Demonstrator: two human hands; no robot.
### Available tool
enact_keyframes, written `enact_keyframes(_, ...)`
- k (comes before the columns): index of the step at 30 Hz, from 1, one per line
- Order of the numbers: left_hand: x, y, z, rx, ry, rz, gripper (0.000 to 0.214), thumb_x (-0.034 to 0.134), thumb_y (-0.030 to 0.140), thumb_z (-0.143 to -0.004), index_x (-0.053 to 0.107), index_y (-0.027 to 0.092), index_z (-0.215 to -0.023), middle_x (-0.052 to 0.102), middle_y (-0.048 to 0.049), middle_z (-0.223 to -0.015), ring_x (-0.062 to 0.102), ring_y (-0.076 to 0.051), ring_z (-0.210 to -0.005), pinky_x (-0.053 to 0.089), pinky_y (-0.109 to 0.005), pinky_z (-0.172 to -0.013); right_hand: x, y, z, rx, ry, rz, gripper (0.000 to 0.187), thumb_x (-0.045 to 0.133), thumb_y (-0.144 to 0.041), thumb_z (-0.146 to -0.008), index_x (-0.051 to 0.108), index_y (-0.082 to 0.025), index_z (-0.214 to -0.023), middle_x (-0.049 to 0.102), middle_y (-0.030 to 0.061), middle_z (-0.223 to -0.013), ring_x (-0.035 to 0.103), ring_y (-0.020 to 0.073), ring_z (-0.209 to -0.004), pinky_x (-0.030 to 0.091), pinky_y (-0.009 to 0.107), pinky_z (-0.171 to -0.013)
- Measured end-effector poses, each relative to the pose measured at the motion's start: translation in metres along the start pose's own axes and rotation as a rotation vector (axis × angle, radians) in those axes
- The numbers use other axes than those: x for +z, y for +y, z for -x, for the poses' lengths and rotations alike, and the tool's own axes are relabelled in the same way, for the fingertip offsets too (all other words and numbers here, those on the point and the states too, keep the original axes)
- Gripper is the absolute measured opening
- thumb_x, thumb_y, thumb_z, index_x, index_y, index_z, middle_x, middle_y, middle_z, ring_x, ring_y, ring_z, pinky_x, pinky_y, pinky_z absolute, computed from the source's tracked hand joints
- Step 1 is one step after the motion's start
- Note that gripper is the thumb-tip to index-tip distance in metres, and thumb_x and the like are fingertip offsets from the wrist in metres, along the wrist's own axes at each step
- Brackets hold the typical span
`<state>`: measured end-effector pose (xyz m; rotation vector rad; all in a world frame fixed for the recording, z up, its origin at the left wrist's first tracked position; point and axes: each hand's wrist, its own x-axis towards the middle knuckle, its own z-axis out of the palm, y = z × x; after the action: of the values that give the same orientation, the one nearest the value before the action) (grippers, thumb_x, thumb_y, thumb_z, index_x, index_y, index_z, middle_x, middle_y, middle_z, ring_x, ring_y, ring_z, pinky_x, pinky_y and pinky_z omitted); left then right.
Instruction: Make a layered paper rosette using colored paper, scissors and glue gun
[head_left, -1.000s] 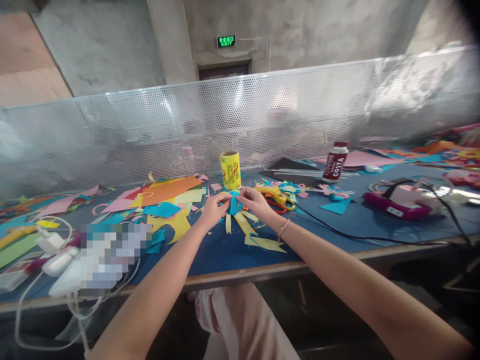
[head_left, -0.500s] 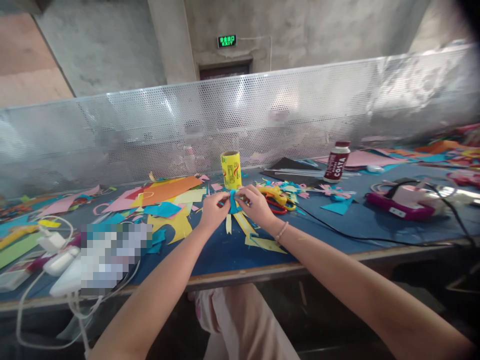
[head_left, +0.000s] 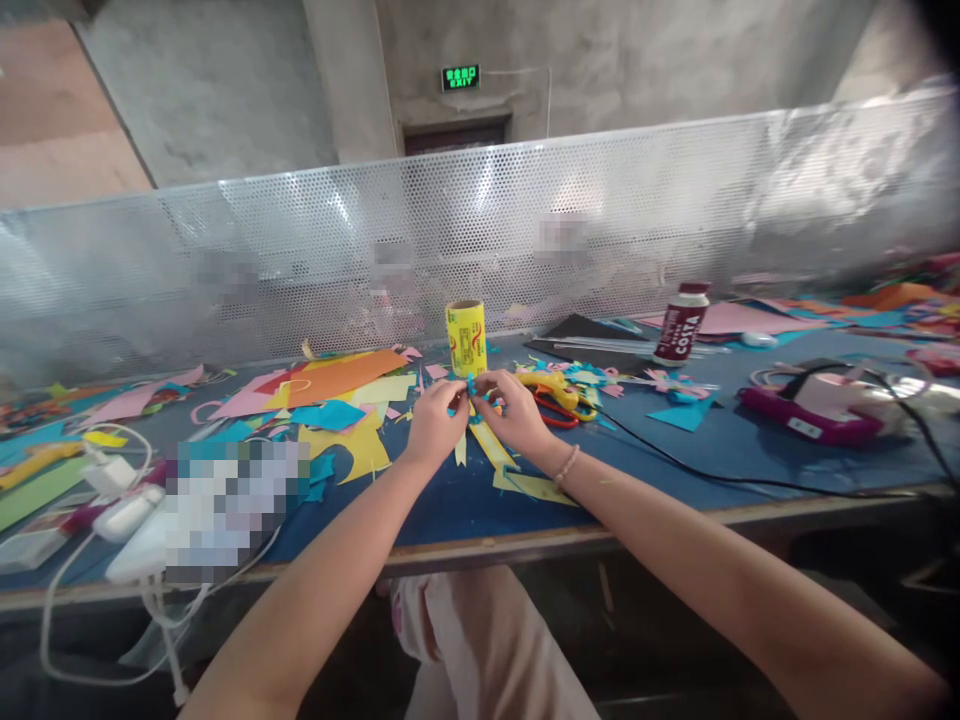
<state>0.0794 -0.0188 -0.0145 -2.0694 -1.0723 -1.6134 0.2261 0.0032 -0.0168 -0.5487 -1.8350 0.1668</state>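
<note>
My left hand [head_left: 435, 425] and my right hand [head_left: 514, 412] meet over the middle of the blue table [head_left: 720, 440], fingers pinched together on a small blue paper piece [head_left: 471, 388]. Most of that piece is hidden between my fingertips. Yellow paper strips [head_left: 487, 445] lie on the table just under my hands. A yellow roll [head_left: 466, 338] stands upright right behind them. Yellow-handled scissors [head_left: 559, 392] lie just right of my right hand.
Coloured paper scraps [head_left: 330, 400] cover the table's left half. A dark bottle [head_left: 681, 324] stands at the back right, a pink-and-white device [head_left: 814, 405] with a black cable [head_left: 712, 470] at the right. White chargers and cords [head_left: 127, 515] lie front left. A perforated metal screen [head_left: 525, 240] closes the far side.
Both hands have drawn closer together and shifted slightly away from me. The blue piece, spread wider a second ago, now shows only as a small bit pinched between my fingertips.
</note>
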Motion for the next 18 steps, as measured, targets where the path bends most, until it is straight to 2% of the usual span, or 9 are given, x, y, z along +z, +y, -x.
enact_keyframes(7,0.0001,-0.0003,0.0008,-0.035,-0.029,0.001,0.012,0.055,0.01,-0.079,0.064,0.016,-0.086,0.064,-0.0041,-0.075,0.06,-0.013,-0.065,0.051,-0.025,-0.063,0.0019,0.0002,0.0013,0.002,-0.011,-0.033,0.017,0.055,-0.024,-0.083,0.053,-0.022,-0.1,0.058,0.0055,-0.087,0.059,0.0177,-0.081,0.054,0.032,-0.066)
enact_keyframes(13,0.0013,-0.0021,0.0001,-0.034,-0.032,0.022,0.012,0.053,0.013,-0.084,0.065,0.017,-0.086,0.066,-0.0054,-0.077,0.061,-0.014,-0.067,0.051,-0.026,-0.065,0.0045,0.0038,0.0018,0.018,0.005,-0.031,0.021,0.052,-0.015,-0.081,0.053,-0.022,-0.101,0.059,0.0061,-0.09,0.061,0.0179,-0.082,0.056,0.032,-0.066)
enact_keyframes(18,0.0029,-0.0014,-0.0007,-0.078,-0.038,0.051,0.012,0.056,0.014,-0.083,0.067,0.017,-0.087,0.068,-0.0064,-0.079,0.063,-0.015,-0.07,0.053,-0.028,-0.068,0.0048,0.0077,0.0006,0.028,0.019,-0.002,0.023,0.048,-0.012,-0.08,0.056,-0.022,-0.1,0.06,0.0058,-0.087,0.061,0.0195,-0.083,0.056,0.036,-0.072)
